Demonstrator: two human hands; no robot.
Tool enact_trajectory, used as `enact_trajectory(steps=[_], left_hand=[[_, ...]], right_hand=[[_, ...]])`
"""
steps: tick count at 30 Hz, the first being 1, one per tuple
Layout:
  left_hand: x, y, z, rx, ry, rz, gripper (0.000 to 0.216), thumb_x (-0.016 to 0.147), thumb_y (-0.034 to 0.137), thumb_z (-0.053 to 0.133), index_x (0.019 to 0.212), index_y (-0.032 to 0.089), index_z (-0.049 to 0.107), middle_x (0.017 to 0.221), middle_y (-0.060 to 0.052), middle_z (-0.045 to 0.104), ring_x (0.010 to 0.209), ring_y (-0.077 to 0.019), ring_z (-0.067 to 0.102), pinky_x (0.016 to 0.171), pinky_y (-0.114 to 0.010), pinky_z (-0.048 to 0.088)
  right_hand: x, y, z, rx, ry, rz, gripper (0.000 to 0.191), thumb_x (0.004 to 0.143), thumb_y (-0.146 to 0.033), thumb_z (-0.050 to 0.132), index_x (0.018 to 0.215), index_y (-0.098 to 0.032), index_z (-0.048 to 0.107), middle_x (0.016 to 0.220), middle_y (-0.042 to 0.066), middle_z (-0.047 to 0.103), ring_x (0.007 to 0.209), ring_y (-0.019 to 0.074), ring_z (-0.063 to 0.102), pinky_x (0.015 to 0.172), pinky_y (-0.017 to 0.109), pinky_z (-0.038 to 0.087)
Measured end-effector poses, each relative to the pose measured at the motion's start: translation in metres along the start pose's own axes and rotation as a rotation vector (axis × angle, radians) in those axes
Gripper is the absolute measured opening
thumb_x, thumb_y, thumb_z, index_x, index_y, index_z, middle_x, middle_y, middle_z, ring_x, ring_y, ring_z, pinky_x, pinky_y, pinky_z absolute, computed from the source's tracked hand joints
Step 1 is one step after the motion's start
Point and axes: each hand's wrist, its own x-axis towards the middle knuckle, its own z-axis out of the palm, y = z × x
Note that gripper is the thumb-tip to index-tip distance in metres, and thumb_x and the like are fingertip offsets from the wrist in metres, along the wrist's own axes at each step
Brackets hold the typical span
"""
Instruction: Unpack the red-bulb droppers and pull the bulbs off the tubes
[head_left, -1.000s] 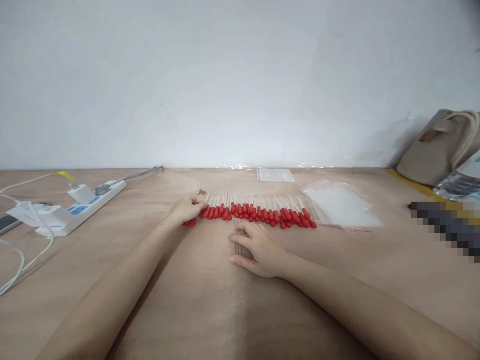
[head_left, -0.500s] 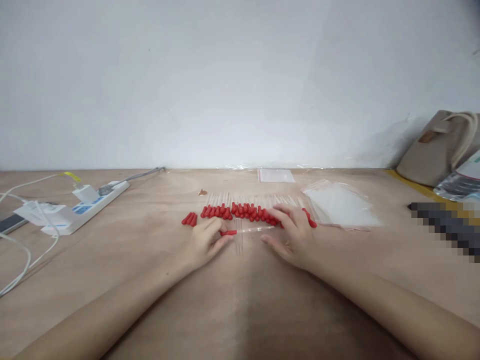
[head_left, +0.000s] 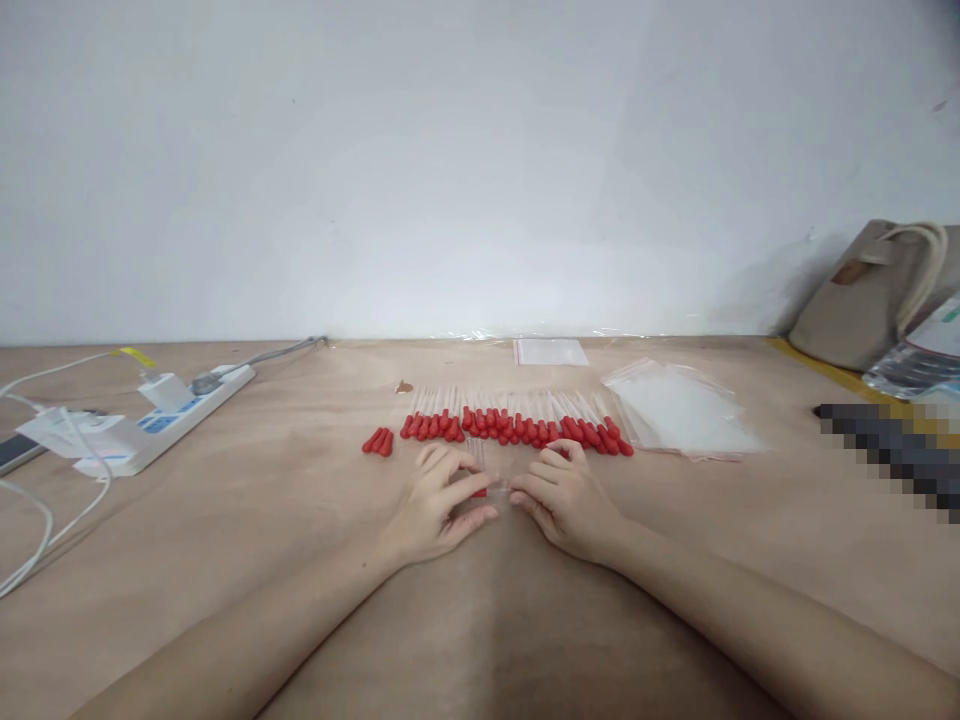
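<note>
Between my two hands is a dropper with a red rubber bulb [head_left: 480, 492] and a clear thin tube [head_left: 501, 490]. My left hand [head_left: 442, 505] has thumb and index finger around the bulb, most of which they hide. At the tube's other end, my right hand [head_left: 566, 505] pinches it with thumb and fingertips. Just behind, a few loose clear tubes [head_left: 477, 450] lie on the table, partly covered by my left fingers. Beyond them runs a row of red-bulbed droppers [head_left: 517, 428], tips pointing to the wall. Several loose red bulbs [head_left: 378, 441] lie left of the row.
Clear zip bags [head_left: 682, 410] are stacked right of the row, and another small bag [head_left: 551, 351] lies near the wall. A power strip [head_left: 165, 420] with white cables stands left. At right are a beige bag [head_left: 855, 300] and a plastic bottle [head_left: 911, 360].
Both hands have come nearer to me and closer together. My right hand has left the row and now pinches the tube. The dropper in my left hand has moved slightly right and nearer.
</note>
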Motion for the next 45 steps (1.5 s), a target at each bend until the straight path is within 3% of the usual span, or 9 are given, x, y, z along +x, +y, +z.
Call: enact_trajectory(steps=[7, 18, 27, 30, 32, 36, 40, 42, 45], left_hand=[[0.005, 0.005, -0.005, 0.101, -0.120, 0.038, 0.014, 0.085, 0.023, 0.046, 0.077, 0.019, 0.058, 0.066, 0.000, 0.057, 0.067, -0.0139, 0.046, 0.083, -0.036, 0.032], [0.004, 0.006, -0.009, 0.138, -0.179, 0.109, 0.021, 0.085, 0.021, 0.037, 0.071, 0.018, 0.052, 0.061, -0.001, 0.052, 0.063, -0.0145, 0.043, 0.081, -0.038, 0.031], [0.000, 0.007, -0.012, 0.014, -0.181, 0.106, 0.024, 0.085, 0.021, 0.033, 0.068, 0.018, 0.050, 0.058, 0.000, 0.050, 0.058, -0.0135, 0.043, 0.078, -0.037, 0.032], [-0.005, 0.000, -0.014, -0.056, -0.111, -0.063, 0.033, 0.087, 0.019, 0.027, 0.059, 0.017, 0.043, 0.053, 0.001, 0.046, 0.054, -0.0122, 0.041, 0.075, -0.035, 0.032], [-0.006, -0.006, -0.017, -0.098, -0.018, -0.208, 0.036, 0.088, 0.020, 0.023, 0.058, 0.017, 0.042, 0.054, 0.001, 0.047, 0.054, -0.0123, 0.042, 0.074, -0.034, 0.033], [0.002, -0.025, -0.034, -0.174, 0.053, -0.515, 0.035, 0.087, 0.030, 0.024, 0.088, 0.016, 0.057, 0.083, -0.004, 0.060, 0.079, -0.0177, 0.053, 0.076, -0.032, 0.038], [0.009, -0.060, -0.067, -0.035, 0.009, -0.879, 0.039, 0.080, 0.033, 0.033, 0.106, 0.015, 0.055, 0.089, -0.005, 0.062, 0.086, -0.0204, 0.056, 0.075, -0.031, 0.042], [0.009, -0.077, -0.081, 0.039, -0.061, -0.947, 0.044, 0.076, 0.035, 0.041, 0.114, 0.015, 0.049, 0.078, -0.002, 0.063, 0.075, -0.0193, 0.058, 0.069, -0.030, 0.043], [0.005, -0.092, -0.090, 0.126, -0.135, -0.978, 0.038, 0.070, 0.035, 0.050, 0.103, 0.016, 0.052, 0.075, -0.002, 0.063, 0.071, -0.0182, 0.059, 0.064, -0.028, 0.044]], right_hand=[[-0.001, -0.006, -0.005, -0.010, 0.068, -0.073, 0.021, 0.086, -0.027, 0.045, 0.074, -0.021, 0.061, 0.055, -0.003, 0.052, 0.063, 0.0110, 0.042, 0.083, 0.035, 0.026], [-0.007, -0.008, -0.014, -0.225, 0.221, -0.259, 0.008, 0.084, -0.022, 0.052, 0.084, -0.025, 0.059, 0.055, -0.008, 0.055, 0.062, 0.0084, 0.046, 0.090, 0.037, 0.023], [-0.010, -0.007, -0.028, -0.373, 0.335, -0.453, 0.018, 0.080, -0.013, 0.056, 0.084, -0.029, 0.062, 0.057, -0.010, 0.056, 0.064, 0.0071, 0.052, 0.089, 0.031, 0.028], [-0.013, 0.000, -0.032, -0.430, 0.351, -0.446, 0.023, 0.079, -0.011, 0.055, 0.089, -0.030, 0.063, 0.061, -0.010, 0.059, 0.065, 0.0068, 0.052, 0.088, 0.031, 0.027], [-0.013, 0.004, -0.030, -0.418, 0.346, -0.322, 0.023, 0.080, -0.012, 0.055, 0.093, -0.030, 0.062, 0.059, -0.009, 0.059, 0.063, 0.0072, 0.051, 0.088, 0.032, 0.027], [-0.007, 0.004, -0.015, -0.254, 0.324, -0.045, 0.016, 0.081, -0.018, 0.053, 0.091, -0.026, 0.063, 0.054, -0.006, 0.056, 0.061, 0.0088, 0.047, 0.083, 0.035, 0.027], [-0.001, 0.002, -0.005, -0.135, 0.279, 0.026, 0.014, 0.081, -0.017, 0.052, 0.087, -0.021, 0.064, 0.059, -0.003, 0.058, 0.062, 0.0099, 0.046, 0.074, 0.031, 0.028], [0.003, 0.001, -0.005, -0.132, 0.236, 0.023, 0.016, 0.081, -0.016, 0.050, 0.088, -0.019, 0.064, 0.062, -0.001, 0.059, 0.063, 0.0113, 0.045, 0.071, 0.030, 0.028], [0.013, 0.000, -0.003, -0.183, 0.152, -0.015, 0.018, 0.080, -0.013, 0.048, 0.087, -0.016, 0.063, 0.065, 0.002, 0.059, 0.066, 0.0134, 0.045, 0.068, 0.030, 0.027]])
